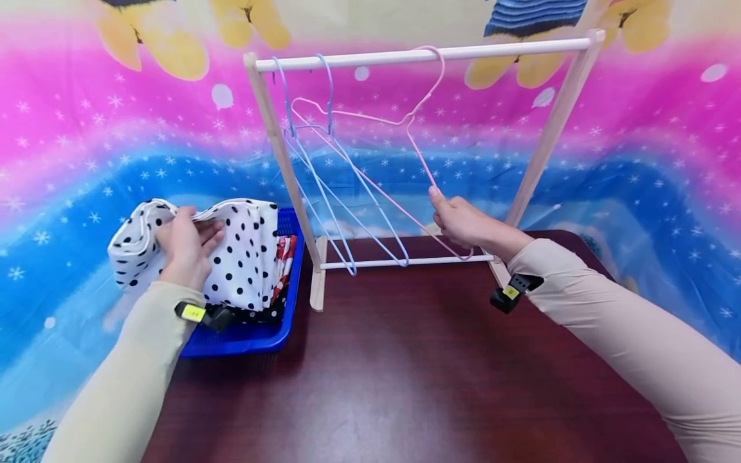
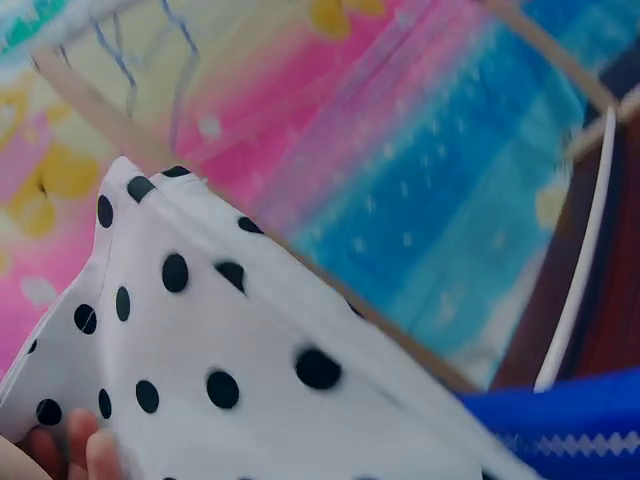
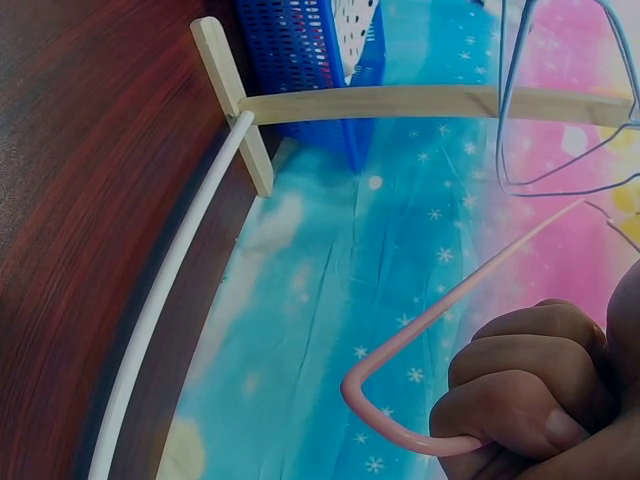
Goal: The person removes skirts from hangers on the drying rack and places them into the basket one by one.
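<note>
My right hand [image 1: 466,222] grips one side of a pink hanger [image 1: 425,157], whose hook passes over the top bar of a wooden rack [image 1: 370,59]. Seen from the right wrist, the fingers [image 3: 520,350] curl round the hanger close to its rounded corner. At the left, my left hand [image 1: 188,244] holds a folded white cloth with black dots [image 1: 240,257] by its upper folds, above a blue basket [image 1: 240,344]. That cloth [image 2: 200,330] fills much of the left wrist view, with a few fingertips [image 2: 100,455] against it.
Two blue hangers [image 1: 341,173] hang at the rack's left end. Red patterned cloth [image 1: 285,257] and black dotted cloth [image 1: 269,313] lie in the basket. The rack stands on a dark brown table [image 1: 405,360], in front of a colourful printed backdrop [image 1: 654,141].
</note>
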A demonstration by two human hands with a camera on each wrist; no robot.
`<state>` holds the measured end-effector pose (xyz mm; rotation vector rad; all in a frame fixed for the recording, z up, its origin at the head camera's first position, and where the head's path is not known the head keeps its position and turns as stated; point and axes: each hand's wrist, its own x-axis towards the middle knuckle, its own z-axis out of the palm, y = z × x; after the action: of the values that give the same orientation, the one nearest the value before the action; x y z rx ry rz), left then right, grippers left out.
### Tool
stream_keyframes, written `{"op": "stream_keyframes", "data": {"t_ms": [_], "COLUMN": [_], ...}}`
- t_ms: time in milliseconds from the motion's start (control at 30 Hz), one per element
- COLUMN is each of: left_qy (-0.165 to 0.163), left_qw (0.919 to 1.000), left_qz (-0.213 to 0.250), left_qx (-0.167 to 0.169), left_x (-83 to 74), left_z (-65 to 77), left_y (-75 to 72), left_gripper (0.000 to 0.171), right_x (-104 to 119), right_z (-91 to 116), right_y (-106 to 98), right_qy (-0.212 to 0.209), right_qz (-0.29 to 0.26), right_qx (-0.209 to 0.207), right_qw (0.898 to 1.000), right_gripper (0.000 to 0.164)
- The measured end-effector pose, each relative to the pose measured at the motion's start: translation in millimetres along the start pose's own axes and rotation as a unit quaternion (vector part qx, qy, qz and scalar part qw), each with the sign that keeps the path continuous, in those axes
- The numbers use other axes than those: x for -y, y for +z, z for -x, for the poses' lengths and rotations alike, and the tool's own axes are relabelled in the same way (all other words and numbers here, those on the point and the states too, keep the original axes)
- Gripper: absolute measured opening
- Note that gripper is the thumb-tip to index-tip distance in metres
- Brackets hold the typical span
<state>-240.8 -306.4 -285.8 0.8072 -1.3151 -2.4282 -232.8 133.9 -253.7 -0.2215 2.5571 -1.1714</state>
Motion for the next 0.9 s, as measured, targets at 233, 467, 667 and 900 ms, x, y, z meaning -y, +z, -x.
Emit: {"op": "stream_keyframes", "data": {"t_ms": [233, 467, 667, 900], "left_qy": [0.008, 0.0, -0.03, -0.036], "left_qw": [0.9934, 0.9836, 0.9779, 0.9384], "left_qz": [-0.114, -0.18, -0.207, -0.333], "left_qx": [-0.004, -0.006, 0.002, 0.086], "left_x": [20.4, 37.4, 46.0, 51.5], "left_z": [-34.5, -55.9, -64.9, -60.1], "left_y": [8.8, 11.1, 9.2, 9.9], "left_gripper": [0.014, 0.015, 0.018, 0.06], "right_x": [0, 1, 1, 1], "right_z": [1, 2, 2, 2], "right_y": [0, 0, 1, 0], "right_qy": [-0.003, -0.006, -0.01, -0.012], "right_qz": [0.007, 0.008, 0.002, -0.01], "right_qx": [-0.004, -0.003, 0.004, 0.007], "right_qw": [1.0, 1.0, 1.0, 1.0], "right_gripper": [0.068, 0.068, 0.068, 0.069]}}
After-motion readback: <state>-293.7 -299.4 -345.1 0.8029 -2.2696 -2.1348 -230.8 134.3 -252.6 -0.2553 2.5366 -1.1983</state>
